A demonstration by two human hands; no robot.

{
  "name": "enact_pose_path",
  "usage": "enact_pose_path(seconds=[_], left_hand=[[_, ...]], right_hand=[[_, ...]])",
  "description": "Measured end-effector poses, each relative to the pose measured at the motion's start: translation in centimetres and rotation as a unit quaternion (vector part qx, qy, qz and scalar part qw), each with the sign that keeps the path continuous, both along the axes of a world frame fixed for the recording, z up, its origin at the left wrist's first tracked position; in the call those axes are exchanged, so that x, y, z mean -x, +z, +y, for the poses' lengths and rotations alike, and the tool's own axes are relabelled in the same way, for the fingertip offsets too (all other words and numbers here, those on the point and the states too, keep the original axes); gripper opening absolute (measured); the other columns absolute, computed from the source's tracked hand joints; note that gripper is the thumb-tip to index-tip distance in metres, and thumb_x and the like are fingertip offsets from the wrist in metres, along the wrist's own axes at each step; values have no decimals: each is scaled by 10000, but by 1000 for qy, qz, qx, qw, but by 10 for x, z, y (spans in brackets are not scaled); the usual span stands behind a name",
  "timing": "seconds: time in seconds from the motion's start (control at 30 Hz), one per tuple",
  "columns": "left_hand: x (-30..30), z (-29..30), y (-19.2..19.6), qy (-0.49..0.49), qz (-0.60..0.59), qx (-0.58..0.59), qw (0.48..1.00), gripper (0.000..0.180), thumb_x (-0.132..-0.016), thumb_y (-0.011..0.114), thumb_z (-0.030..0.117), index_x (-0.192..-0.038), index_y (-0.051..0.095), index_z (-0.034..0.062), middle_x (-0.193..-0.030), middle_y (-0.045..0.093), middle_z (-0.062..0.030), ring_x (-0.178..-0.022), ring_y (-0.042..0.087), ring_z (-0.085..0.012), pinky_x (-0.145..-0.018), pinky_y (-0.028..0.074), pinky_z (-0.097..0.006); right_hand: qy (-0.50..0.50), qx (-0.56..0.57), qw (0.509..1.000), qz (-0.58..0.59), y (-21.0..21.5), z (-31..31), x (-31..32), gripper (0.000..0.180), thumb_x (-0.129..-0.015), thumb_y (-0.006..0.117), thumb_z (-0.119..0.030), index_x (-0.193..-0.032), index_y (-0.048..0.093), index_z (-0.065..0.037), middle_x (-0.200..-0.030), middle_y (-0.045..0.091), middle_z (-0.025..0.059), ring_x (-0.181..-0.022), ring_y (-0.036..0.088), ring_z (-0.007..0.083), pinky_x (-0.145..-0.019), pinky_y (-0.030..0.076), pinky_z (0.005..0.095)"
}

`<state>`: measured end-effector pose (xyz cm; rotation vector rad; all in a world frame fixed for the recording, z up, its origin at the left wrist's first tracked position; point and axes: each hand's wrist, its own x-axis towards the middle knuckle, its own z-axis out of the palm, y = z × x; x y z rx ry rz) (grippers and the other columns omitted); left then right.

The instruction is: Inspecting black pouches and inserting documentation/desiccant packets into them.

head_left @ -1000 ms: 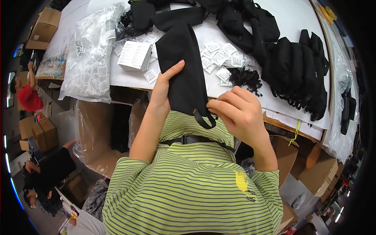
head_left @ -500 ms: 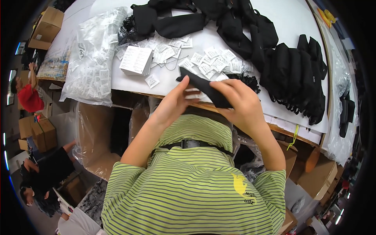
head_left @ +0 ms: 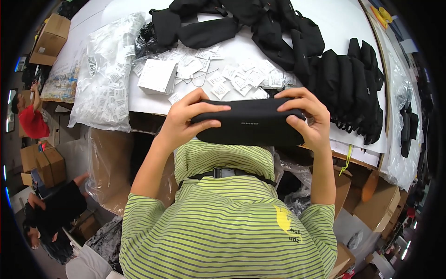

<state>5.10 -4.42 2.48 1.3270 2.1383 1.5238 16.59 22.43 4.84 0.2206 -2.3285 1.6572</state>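
I hold a black fabric pouch level in front of my chest, its long side running left to right. My left hand grips its left end with the thumb lying across the top. My right hand grips the right end. The pouch hangs just in front of the near edge of the white table. Small white paper tags lie scattered on the table right behind it, next to a stack of white cards.
Several black pouches lie in a row at the right and in a pile at the back. A clear bag of small packets sits at the left. Cardboard boxes stand around. Other people are at the left edge and lower left.
The pouch hung upright from my left hand a second ago. I have turned it level and taken one end in each hand.
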Motion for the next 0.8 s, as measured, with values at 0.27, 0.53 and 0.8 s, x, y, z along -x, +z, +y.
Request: enact_pose_path(seconds=[0.27, 0.53, 0.8], left_hand=[[-5, -7, 2, -41, -20, 101, 994, 377, -819, 661, 325, -1110, 685, 86, -887, 464, -76, -733, 496, -198, -669, 429, -298], [47, -47, -31, 285, 147, 159, 934, 333, -921, 571, 197, -1232, 578, 79, -1265, 461, -150, -1197, 438, -291, -1009, 335, -398], [84, -95, -101, 363, 215, 340, 840, 542, -900, 600, 345, -1344, 466, 65, -1440, 327, -227, -1311, 336, -375, -1070, 268, -469]], right_hand=[[48, -46, 987, -148, 14, 12, -15, 189, -735, 714, -67, -923, 716, -60, -1057, 669, 52, -858, 610, 138, -650, 449, 251], [-403, 0, 915, -1, 42, 112, -82, 225, -857, 676, -71, -1079, 681, -35, -834, 630, -23, -705, 517, 13, -618, 383, 140], [-636, -226, 734, 73, 13, 179, -60, 327, -808, 732, -202, -1099, 659, -70, -1049, 629, 98, -948, 602, 194, -807, 469, 304]])
